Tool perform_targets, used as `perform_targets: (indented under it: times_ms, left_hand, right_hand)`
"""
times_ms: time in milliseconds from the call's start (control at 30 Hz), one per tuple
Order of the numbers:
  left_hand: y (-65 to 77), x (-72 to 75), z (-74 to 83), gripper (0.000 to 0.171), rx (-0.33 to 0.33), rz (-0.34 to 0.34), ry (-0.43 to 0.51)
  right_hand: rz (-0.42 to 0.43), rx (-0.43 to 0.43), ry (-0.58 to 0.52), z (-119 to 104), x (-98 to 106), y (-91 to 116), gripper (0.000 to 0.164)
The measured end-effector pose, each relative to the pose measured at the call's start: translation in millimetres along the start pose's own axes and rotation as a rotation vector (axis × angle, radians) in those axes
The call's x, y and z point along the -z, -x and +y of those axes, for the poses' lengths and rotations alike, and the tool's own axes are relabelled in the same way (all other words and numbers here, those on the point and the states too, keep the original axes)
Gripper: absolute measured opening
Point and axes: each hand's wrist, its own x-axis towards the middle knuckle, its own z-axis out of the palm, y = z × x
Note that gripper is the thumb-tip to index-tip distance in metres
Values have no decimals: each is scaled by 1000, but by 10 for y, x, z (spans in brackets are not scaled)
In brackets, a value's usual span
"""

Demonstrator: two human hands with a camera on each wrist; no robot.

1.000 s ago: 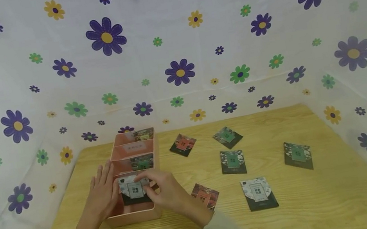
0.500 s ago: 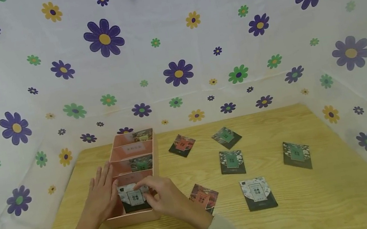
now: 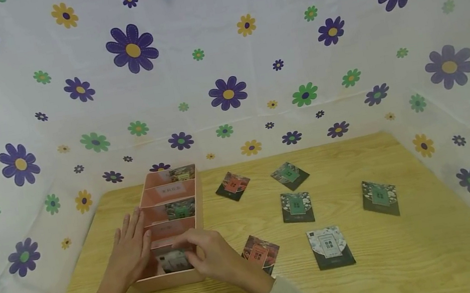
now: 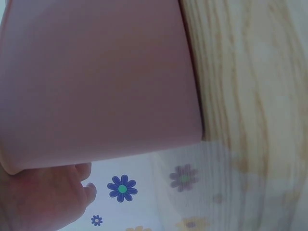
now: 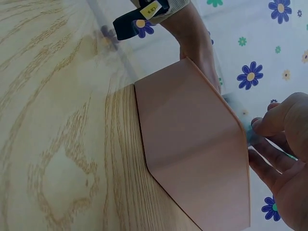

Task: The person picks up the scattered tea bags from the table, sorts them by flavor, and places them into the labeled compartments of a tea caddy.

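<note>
A pink divided box point(image 3: 170, 280) stands at the left of the table. In its front compartment is a white-and-dark tea packet point(image 3: 173, 261), blurred in the head view. My right hand point(image 3: 215, 251) reaches over the box's right side and pinches that packet by its upper right part. In the right wrist view, thumb and fingers of the right hand point(image 5: 284, 149) meet at the packet's edge just past the box rim. My left hand point(image 3: 127, 248) rests along the box's left rim with fingers extended; the box wall point(image 4: 106, 86) hides much of it in the left wrist view.
Rear compartments hold a green packet point(image 3: 180, 209) and a yellow-labelled packet point(image 3: 182, 173). On the wooden table point(image 3: 415, 251) lie red packets point(image 3: 234, 185), several green packets point(image 3: 297, 207) and a white packet point(image 3: 331, 247). A flowered cloth point(image 3: 187, 72) encloses the table.
The white packet has gone down and toward me into the front compartment, the right hand moving down slightly with it. The left hand has stayed on the rim.
</note>
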Motion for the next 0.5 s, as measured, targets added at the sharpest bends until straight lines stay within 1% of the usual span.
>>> perform_targets:
  times_ms: [167,233,333,500]
  left_hand:
    - [2,3,4,62,12,-2,-4]
    - [-1,-6,-4,62,3,12,-3]
    - [1,-14,-10,61,-13,26,10]
    - [5,-5,-16,61,-17,22,12]
  right_hand:
    - [23,7,39,6,9,10,31]
    - [27,-1,17,0,24,10,31]
    - [28,-5,14,-13,65,18,33]
    - [22,-40,-3,-22,165,42,34]
